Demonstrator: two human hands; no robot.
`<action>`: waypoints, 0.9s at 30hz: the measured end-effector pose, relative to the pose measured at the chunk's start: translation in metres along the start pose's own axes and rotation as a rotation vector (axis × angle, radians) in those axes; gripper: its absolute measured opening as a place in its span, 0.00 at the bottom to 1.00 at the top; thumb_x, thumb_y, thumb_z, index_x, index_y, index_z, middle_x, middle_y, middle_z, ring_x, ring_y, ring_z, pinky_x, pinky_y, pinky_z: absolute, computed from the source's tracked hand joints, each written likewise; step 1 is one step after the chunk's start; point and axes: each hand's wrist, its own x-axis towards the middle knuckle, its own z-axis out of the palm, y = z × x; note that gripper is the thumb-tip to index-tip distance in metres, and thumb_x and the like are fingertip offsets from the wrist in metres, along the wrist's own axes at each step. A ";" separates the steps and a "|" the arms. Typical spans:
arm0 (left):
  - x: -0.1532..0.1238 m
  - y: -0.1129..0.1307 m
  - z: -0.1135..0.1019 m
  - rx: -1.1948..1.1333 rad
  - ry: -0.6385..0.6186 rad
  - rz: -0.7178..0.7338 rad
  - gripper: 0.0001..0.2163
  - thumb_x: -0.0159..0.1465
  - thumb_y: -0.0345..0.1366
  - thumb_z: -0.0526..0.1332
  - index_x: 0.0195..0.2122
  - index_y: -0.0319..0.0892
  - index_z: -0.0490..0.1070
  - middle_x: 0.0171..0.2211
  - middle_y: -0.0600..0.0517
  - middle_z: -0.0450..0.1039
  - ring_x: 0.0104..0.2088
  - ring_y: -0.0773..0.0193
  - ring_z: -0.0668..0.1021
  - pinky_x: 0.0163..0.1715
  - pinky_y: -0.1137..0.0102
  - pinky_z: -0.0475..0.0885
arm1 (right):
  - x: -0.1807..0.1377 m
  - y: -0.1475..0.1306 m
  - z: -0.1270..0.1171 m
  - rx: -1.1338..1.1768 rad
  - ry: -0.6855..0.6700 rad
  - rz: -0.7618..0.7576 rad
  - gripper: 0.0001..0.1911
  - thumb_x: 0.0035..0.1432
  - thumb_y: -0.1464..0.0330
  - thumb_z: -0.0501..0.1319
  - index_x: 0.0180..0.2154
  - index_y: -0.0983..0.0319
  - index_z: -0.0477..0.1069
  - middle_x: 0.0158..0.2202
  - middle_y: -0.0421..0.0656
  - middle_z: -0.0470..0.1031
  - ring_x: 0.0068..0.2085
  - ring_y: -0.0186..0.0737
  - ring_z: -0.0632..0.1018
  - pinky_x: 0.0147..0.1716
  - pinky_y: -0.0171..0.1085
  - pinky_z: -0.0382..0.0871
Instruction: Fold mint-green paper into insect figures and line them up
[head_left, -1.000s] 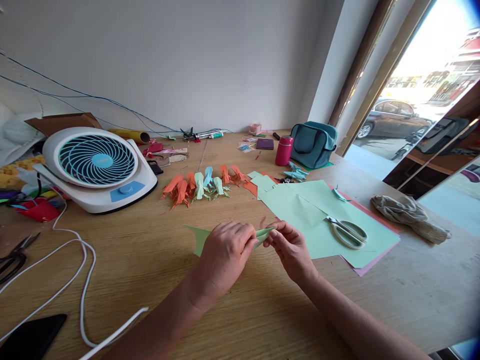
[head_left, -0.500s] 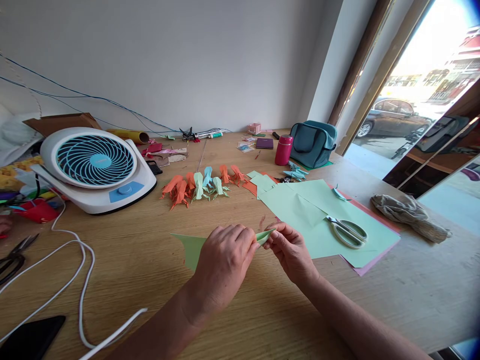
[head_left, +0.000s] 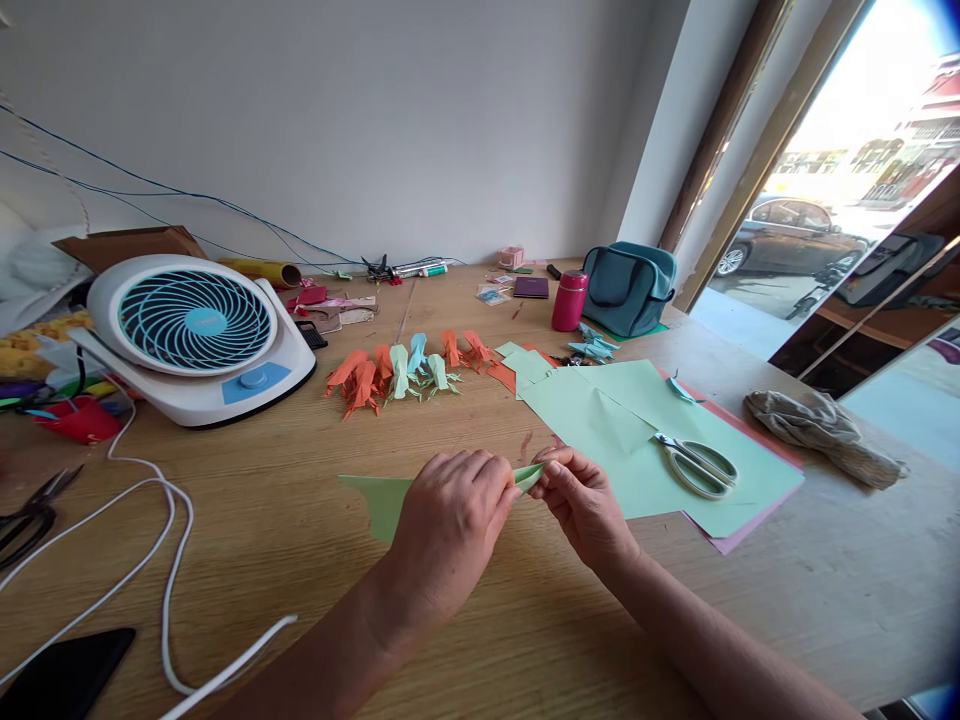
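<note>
Both my hands pinch one piece of light green paper (head_left: 379, 497) just above the wooden table (head_left: 300, 560). My left hand (head_left: 450, 530) is closed over its middle, and a pointed flap sticks out to the left. My right hand (head_left: 585, 505) is closed on the folded right tip between thumb and fingers. The two hands almost touch. Most of the paper is hidden under my left hand.
Green and pink sheets (head_left: 637, 430) lie to the right with scissors (head_left: 697, 465) on them. A row of orange and pale folded paper figures (head_left: 397, 370) sits behind. A white fan (head_left: 195, 335), white cable (head_left: 161, 560), black phone (head_left: 64, 675), red bottle (head_left: 568, 300), teal bag (head_left: 626, 290) and cloth (head_left: 821, 430) surround.
The paper's left flap has swung out further to the left and lower. My hands have closed in slightly on the folded tip; otherwise they stay in place.
</note>
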 end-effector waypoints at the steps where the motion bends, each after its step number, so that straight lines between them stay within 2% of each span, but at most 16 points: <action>1: 0.000 0.000 0.000 -0.001 0.003 0.000 0.08 0.66 0.28 0.60 0.30 0.44 0.63 0.25 0.56 0.69 0.27 0.63 0.71 0.29 0.67 0.59 | 0.000 0.000 0.000 0.000 -0.001 0.001 0.07 0.57 0.63 0.70 0.31 0.58 0.79 0.26 0.37 0.74 0.29 0.32 0.74 0.34 0.33 0.70; 13: 0.000 -0.002 0.002 -0.112 -0.048 -0.094 0.10 0.62 0.27 0.64 0.30 0.43 0.63 0.26 0.58 0.70 0.27 0.65 0.72 0.30 0.69 0.60 | 0.001 0.005 -0.007 0.010 0.000 0.007 0.04 0.59 0.64 0.69 0.33 0.58 0.80 0.26 0.38 0.75 0.31 0.32 0.74 0.36 0.32 0.70; 21: 0.003 -0.011 0.007 -0.158 -0.132 -0.173 0.09 0.63 0.29 0.64 0.30 0.43 0.64 0.27 0.58 0.70 0.27 0.66 0.72 0.29 0.70 0.60 | 0.001 0.005 -0.004 -0.029 0.062 0.047 0.08 0.57 0.62 0.70 0.30 0.59 0.79 0.25 0.38 0.74 0.30 0.32 0.72 0.35 0.30 0.68; 27: 0.003 -0.017 0.012 -0.166 -0.150 -0.175 0.09 0.65 0.31 0.63 0.30 0.43 0.64 0.28 0.58 0.70 0.28 0.67 0.71 0.28 0.70 0.60 | 0.000 0.004 -0.002 -0.048 0.082 0.066 0.10 0.56 0.60 0.71 0.29 0.60 0.78 0.25 0.38 0.73 0.30 0.32 0.71 0.34 0.30 0.67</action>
